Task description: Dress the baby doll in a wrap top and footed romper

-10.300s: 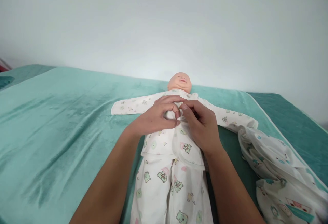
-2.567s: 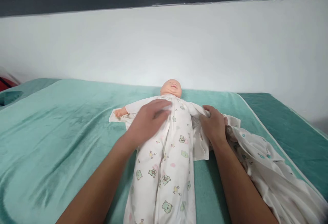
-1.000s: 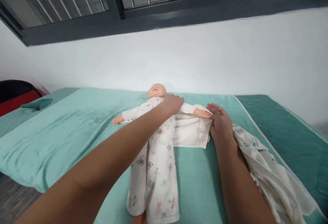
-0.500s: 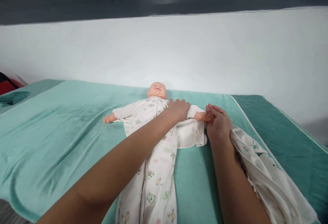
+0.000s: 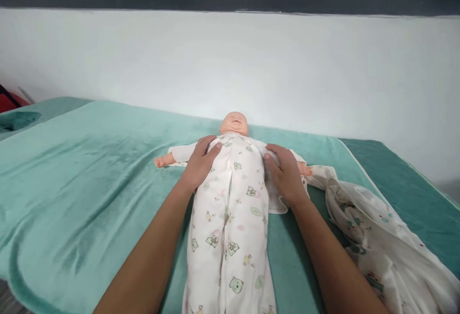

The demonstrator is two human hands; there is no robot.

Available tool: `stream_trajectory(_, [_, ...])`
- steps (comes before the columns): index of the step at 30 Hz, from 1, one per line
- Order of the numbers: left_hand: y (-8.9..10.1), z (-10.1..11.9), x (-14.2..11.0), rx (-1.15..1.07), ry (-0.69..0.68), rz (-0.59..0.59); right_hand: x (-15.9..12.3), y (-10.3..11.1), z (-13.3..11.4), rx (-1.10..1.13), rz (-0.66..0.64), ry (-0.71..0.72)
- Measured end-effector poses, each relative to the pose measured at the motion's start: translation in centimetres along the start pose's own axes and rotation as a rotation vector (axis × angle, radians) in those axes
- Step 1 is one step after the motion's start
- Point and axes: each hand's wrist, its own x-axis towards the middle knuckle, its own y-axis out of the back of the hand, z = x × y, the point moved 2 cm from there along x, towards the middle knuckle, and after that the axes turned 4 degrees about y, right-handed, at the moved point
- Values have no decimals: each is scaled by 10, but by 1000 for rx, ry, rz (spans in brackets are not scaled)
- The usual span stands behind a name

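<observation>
A baby doll lies face up with its arms stretched out sideways. A white baby garment printed with small green bears covers its chest and runs down toward me. Plain white sleeves cover the doll's arms, and its small hands stick out. My left hand rests on the left edge of the chest, thumb apart from the fingers. On the opposite side my right hand lies over the sleeve and the garment's edge, thumb spread from the fingers. A loose white flap shows below my right hand.
A crumpled white printed cloth lies at the right. The light green blanket covers the surface, with a darker green cover beyond its right edge. A white wall stands behind the doll's head. Something red shows at the far left.
My left hand has moved from the right-hand sleeve across to the doll's left-hand side. My right hand has left the doll's hand and come inward to the chest. The view has shifted slightly.
</observation>
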Motion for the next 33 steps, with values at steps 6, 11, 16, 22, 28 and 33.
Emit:
stream_trajectory(6, [-6, 2, 5, -9, -73, 16, 1, -16, -20, 155, -98, -137])
stream_trajectory(11, [-14, 7, 1, 207, -565, 178, 8, -21, -26, 217, -160, -179])
stream_trajectory(16, [-20, 10, -8, 389, -852, 300, 8, -24, -32, 258, -138, -87])
stream_trajectory(22, [-22, 9, -17, 448, -909, 354, 0, -20, -37, 159, 14, -1])
stream_trajectory(28, [-15, 6, -20, 383, -704, 321, -16, -11, -34, 397, 19, 7])
stream_trajectory(33, [-1, -7, -28, 415, -507, 240, -27, -4, -25, 489, -160, -191])
